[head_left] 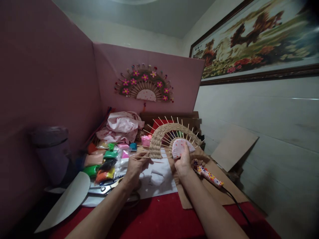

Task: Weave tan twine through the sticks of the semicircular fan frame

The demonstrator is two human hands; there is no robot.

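Woven-band fan frame, held aloft, ran left to right along its long axis, arc far. Left hand pinched its left end; right hand, nearer its centre, clasped the spotted fabric half-disc.

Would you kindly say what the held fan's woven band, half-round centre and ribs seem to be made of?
Woven band: probably straw or paper cord, matte, judging by its coarse tan rows. Half-round centre: likely printed cloth, pale with reddish spots and a soft, matte look. Ribs: apparently bamboo or wood, unpainted, as thin, straight, pale sticks suggest.
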